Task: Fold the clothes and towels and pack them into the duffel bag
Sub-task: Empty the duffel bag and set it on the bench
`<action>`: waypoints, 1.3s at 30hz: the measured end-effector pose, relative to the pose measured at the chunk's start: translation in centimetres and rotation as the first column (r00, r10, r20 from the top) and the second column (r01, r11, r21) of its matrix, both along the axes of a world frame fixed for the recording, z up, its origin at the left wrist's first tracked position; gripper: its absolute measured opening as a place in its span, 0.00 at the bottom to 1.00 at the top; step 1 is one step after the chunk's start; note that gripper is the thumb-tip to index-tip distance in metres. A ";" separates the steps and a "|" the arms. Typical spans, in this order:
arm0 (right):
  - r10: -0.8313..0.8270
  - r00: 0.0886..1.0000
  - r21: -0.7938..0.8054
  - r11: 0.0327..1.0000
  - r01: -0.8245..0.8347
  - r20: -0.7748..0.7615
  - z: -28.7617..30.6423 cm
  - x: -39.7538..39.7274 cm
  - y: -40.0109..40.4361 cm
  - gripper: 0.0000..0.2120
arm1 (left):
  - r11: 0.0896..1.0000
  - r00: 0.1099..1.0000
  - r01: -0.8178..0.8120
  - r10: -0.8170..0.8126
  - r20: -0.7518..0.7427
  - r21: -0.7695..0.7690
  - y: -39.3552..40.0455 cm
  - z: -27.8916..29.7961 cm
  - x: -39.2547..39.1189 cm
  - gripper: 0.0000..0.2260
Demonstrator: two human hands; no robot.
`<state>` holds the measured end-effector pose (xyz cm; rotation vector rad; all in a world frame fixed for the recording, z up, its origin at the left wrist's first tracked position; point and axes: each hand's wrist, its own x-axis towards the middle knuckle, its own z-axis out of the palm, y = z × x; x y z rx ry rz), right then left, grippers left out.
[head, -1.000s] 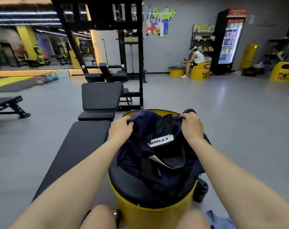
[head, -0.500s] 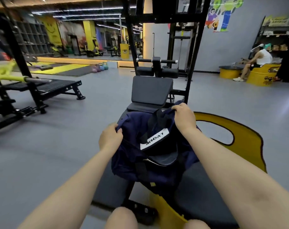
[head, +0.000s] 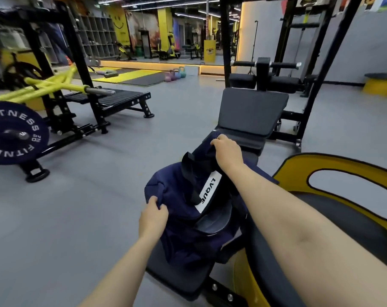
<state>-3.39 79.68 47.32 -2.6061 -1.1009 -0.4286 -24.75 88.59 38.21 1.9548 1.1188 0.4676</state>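
Navy duffel bag [head: 179, 218], soft and slumped, resting on the near end of the black padded worktop [head: 252, 111], close to its left edge. Black webbing strap arching over the top; white label reading LVQUE facing up beside it. Fabric bunched and creased, gripped at the near left end by the left hand [head: 153, 216] and at the far end by the right hand [head: 228, 151].
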 end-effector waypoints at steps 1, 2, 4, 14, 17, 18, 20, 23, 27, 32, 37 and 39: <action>0.010 1.000 -0.009 1.000 -0.010 0.003 -0.3 0.4 1.2 0.16 | 0.999 1.000 -0.009 0.009 0.007 -0.039 0.2 -0.6 0.1 0.04; 0.015 1.000 -0.020 1.000 -0.015 0.007 -0.5 0.9 2.4 0.16 | 0.997 1.000 -0.013 0.015 0.022 -0.074 0.3 -1.2 0.3 0.05; 0.018 1.000 -0.040 0.999 -0.018 0.007 -1.3 1.8 4.5 0.16 | 0.992 0.998 -0.026 0.032 0.054 -0.121 0.5 -2.2 1.0 0.08; 0.129 0.982 -0.111 0.983 -0.145 -0.140 -10.5 2.4 8.6 0.25 | 0.982 0.996 0.000 -0.017 -0.089 -0.187 4.3 -6.5 0.3 0.34; 0.137 0.977 -0.066 0.987 -0.150 -0.162 -13.0 0.8 8.0 0.27 | 0.982 0.981 0.105 -0.128 -0.145 -0.155 5.5 -7.7 -0.2 0.37; 0.115 0.978 -0.021 0.993 -0.120 -0.174 -13.8 0.1 7.3 0.27 | 0.984 0.976 0.115 -0.137 -0.167 -0.139 5.9 -8.0 -0.2 0.36; 0.027 0.978 0.064 0.998 -0.014 -0.209 -15.4 -0.9 5.5 0.27 | 0.989 0.972 0.109 -0.126 -0.198 -0.097 6.5 -8.4 -0.2 0.34; -0.140 0.933 0.047 0.985 0.165 -0.331 -17.8 -1.6 2.9 0.28 | 0.992 0.965 0.120 -0.104 -0.242 0.049 7.2 -8.6 0.5 0.26; -0.219 0.829 0.017 0.964 0.265 -0.514 -18.7 -2.2 2.2 0.31 | 0.991 0.972 0.124 -0.109 -0.207 0.059 8.2 -8.5 2.1 0.10; -0.251 0.828 0.020 0.954 0.301 -0.501 -18.2 -2.0 2.3 0.32 | 0.995 0.985 0.095 -0.093 -0.145 0.011 7.0 -8.7 2.9 0.06; -0.271 0.857 -0.005 0.954 0.299 -0.438 -16.5 -2.0 0.5 0.28 | 0.989 0.980 0.130 -0.138 -0.145 -0.064 4.0 -8.2 3.3 0.03; -0.279 0.866 0.001 0.952 0.307 -0.415 -15.5 -1.9 -0.5 0.25 | 0.987 0.977 0.150 -0.158 -0.141 -0.063 2.8 -7.8 3.3 0.03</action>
